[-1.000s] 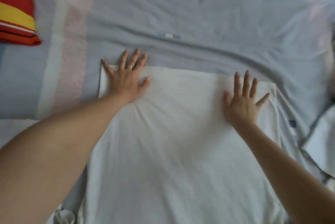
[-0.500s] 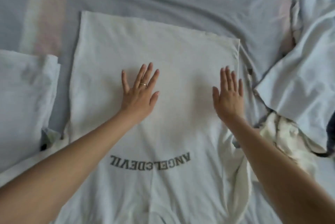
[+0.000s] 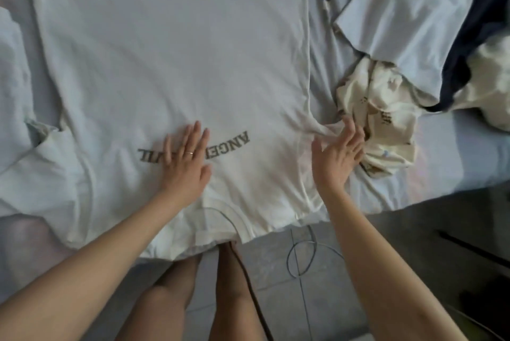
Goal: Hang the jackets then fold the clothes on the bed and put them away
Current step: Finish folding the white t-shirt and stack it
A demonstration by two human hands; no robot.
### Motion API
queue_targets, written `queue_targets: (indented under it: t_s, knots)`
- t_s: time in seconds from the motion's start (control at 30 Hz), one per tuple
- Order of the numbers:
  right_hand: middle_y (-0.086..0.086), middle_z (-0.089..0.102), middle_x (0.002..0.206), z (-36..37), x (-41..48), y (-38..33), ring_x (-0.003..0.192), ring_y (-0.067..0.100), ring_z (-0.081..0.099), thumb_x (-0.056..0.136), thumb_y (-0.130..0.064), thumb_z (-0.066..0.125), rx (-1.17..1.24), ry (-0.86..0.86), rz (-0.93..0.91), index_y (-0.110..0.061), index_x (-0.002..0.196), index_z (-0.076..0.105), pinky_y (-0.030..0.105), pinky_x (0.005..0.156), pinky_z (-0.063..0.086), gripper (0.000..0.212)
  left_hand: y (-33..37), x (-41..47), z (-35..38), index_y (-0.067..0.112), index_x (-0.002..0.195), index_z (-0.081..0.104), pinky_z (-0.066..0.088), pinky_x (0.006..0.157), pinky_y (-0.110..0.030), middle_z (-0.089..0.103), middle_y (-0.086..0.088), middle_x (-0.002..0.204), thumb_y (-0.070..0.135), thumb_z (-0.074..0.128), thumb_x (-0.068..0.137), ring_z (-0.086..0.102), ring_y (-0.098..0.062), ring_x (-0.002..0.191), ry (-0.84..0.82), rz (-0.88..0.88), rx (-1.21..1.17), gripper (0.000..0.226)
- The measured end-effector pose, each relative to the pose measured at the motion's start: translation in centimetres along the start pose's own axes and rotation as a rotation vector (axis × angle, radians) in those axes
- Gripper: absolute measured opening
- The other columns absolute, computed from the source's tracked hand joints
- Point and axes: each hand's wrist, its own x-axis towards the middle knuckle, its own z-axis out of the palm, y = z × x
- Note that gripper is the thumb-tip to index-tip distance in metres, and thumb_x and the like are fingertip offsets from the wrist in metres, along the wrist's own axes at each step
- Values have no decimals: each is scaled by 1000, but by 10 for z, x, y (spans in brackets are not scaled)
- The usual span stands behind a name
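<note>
Grey-blue bedding covers the bed (image 3: 452,153), which fills most of my view, with the tiled floor (image 3: 278,280) showing past its near edge. Spread flat across the middle of the bed is the white T-shirt (image 3: 171,45), front up, its collar toward me and hanging slightly over the edge; I read dark lettering (image 3: 237,143) upside down across the chest, partly hidden. To the left lies another pale garment (image 3: 13,86), bunched beside the shirt. To the right I see a light blue garment (image 3: 400,6), a dark navy piece (image 3: 469,51) along its edge, and a crumpled cream patterned cloth (image 3: 383,122) just beside the shirt's sleeve.

My left hand (image 3: 186,164) lies palm down on the shirt's chest, fingers straight and slightly spread, covering the middle letters and holding nothing. A ring (image 3: 190,152) sits on one finger. My right hand (image 3: 338,155) is open too, fingers extended over the bunched sleeve fabric at the shirt's right side, its fingertips (image 3: 349,124) touching the gathered folds close to the cream cloth; I cannot tell whether it pinches any fabric. A thin cable (image 3: 300,252) loops on the floor below.
</note>
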Motion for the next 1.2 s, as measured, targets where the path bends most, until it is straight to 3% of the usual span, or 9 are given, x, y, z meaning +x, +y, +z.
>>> queue_targets:
  t_s: [0.17, 0.27, 0.4, 0.57, 0.7, 0.8, 0.9, 1.07, 1.2]
  knots:
    - [13, 28, 146, 0, -9, 12, 135, 33, 31, 73, -35, 79, 363, -198, 728, -6, 145, 22, 42, 107, 30, 96, 68, -35, -2, 29, 152, 2, -11, 117, -35, -12, 8, 155, 38, 32, 95, -16, -8, 144, -583, 551, -130, 65]
    - [12, 42, 140, -4, 6, 29, 124, 32, 46, 71, -29, 83, 567, -286, 836, -5, 139, 35, 41, 99, 43, 87, 107, -34, -16, 26, 135, 51, 20, 117, -32, 39, 3, 150, 31, 44, 98, 33, -9, 139, -817, 206, -589, 38]
    - [7, 63, 97, -19, 14, 38, 89, 28, 59, 80, -9, 68, 793, -386, 836, -5, 112, 60, 29, 62, 46, 34, 128, -18, -35, 22, 114, 61, 47, 97, -29, 68, 2, 112, 16, 46, 99, 63, -3, 100, -653, -245, -1207, 22]
    - [6, 64, 103, -43, -14, 20, 98, 21, 60, 68, -18, 61, 897, -292, 363, -19, 97, 62, 34, 85, 49, 28, 146, 16, -33, 21, 123, 55, 43, 92, -32, 58, 1, 131, 34, 26, 101, 55, -11, 116, -524, -645, -1704, 39]
    - [0, 49, 126, -50, -43, -3, 126, 18, 46, 74, -5, 74, 864, -745, -188, -12, 101, 57, 21, 101, 38, 33, 143, 40, -27, 11, 114, 62, 43, 81, -34, 67, -10, 100, 54, 20, 96, 60, -24, 93, -515, -922, -2074, 63]
    - [-10, 37, 133, -46, -49, -15, 128, 12, 43, 81, -14, 74, 888, -956, -154, -10, 131, 39, 24, 104, 36, 61, 127, 37, -24, 6, 106, 65, 45, 86, -37, 70, -16, 97, 47, 29, 96, 65, -31, 92, -476, -1072, -2247, 55]
    - [-6, 36, 138, -30, -26, -29, 132, 14, 36, 92, -13, 58, 882, -691, -61, -11, 134, 34, 31, 112, 31, 48, 109, 27, -22, 14, 131, 56, 38, 106, -40, 58, -10, 132, 62, 37, 89, 55, -30, 121, -480, -1044, -2311, 67]
    - [4, 50, 135, 7, 40, -59, 123, 21, 47, 83, -3, 54, 259, -617, -608, -12, 135, 44, 30, 100, 38, 54, 105, 13, -22, 22, 99, 73, 48, 93, -46, 71, -8, 108, 73, 37, 83, 64, -28, 104, -244, -1079, -2215, 64]
    - [6, 59, 119, 20, 67, -80, 110, 26, 53, 81, -25, 71, -90, -797, -820, -13, 123, 53, 32, 91, 39, 47, 117, 4, -15, 25, 99, 60, 56, 77, -39, 67, -1, 96, 17, 59, 89, 64, -24, 96, -4, -1039, -1687, 13]
